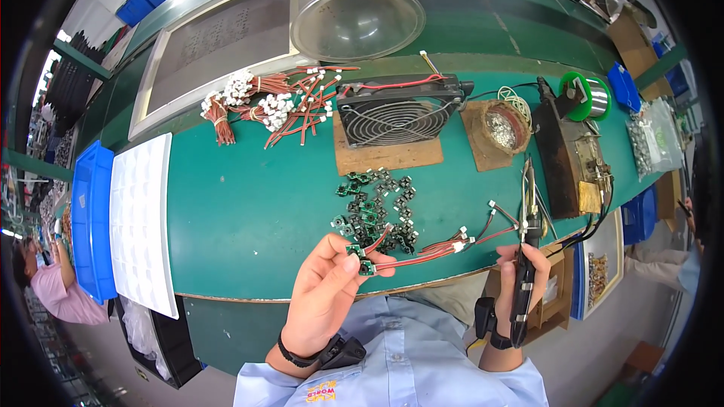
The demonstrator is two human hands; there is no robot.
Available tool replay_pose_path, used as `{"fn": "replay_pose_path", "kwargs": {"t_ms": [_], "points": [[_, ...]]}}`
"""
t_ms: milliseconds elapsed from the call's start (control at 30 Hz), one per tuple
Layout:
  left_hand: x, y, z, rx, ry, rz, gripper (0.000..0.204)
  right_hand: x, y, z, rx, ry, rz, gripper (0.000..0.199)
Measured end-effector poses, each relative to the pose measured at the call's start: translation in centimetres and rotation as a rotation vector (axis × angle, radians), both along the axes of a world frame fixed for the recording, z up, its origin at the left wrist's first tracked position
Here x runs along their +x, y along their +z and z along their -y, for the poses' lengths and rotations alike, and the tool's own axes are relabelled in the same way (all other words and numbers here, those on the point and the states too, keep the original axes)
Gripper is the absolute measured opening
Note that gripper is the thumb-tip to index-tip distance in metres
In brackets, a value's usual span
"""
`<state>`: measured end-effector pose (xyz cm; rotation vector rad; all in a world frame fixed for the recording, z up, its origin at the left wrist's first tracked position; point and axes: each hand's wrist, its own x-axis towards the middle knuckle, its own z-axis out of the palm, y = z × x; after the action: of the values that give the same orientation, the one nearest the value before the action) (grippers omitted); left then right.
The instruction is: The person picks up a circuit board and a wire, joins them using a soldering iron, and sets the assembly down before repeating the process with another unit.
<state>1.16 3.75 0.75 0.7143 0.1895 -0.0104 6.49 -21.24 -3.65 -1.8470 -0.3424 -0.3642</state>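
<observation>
My left hand [329, 283] pinches small green circuit boards [365, 266] between thumb and fingers, close to the table's front edge. Red and black wires [434, 253] with white plugs trail from the boards to the right across the green table. In my right hand [532, 275] is a black soldering iron [522, 298], held nearly upright with its slim end pointing to the far side. It is apart from the boards. Just beyond my left hand lies a loose pile of small green and black circuit boards [367, 211].
A black fan [396, 117] stands on brown board behind the pile. Bundled wires with white plugs [275, 109] lie far left, near a white tray [141, 218] and blue bin [92, 218]. A round container [504, 130], solder spool [596, 98] and dark metal box [559, 162] stand right.
</observation>
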Motion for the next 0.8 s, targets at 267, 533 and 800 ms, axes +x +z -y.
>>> {"fn": "replay_pose_path", "kwargs": {"t_ms": [267,533,800], "points": [[0.6,1.5,1.3,0.13,-0.001,-0.062,0.01,-1.0,0.5,-0.1,-0.021,0.042,0.103,0.036],[0.0,1.8,1.1,0.172,-0.129,-0.103,0.012,-1.2,0.7,-0.1,-0.01,0.062,0.091,0.034],[-0.8,2.0,1.0,0.316,-0.19,-0.152,0.012,-0.6,0.1,0.0,0.03,0.095,0.049,0.036]]}}
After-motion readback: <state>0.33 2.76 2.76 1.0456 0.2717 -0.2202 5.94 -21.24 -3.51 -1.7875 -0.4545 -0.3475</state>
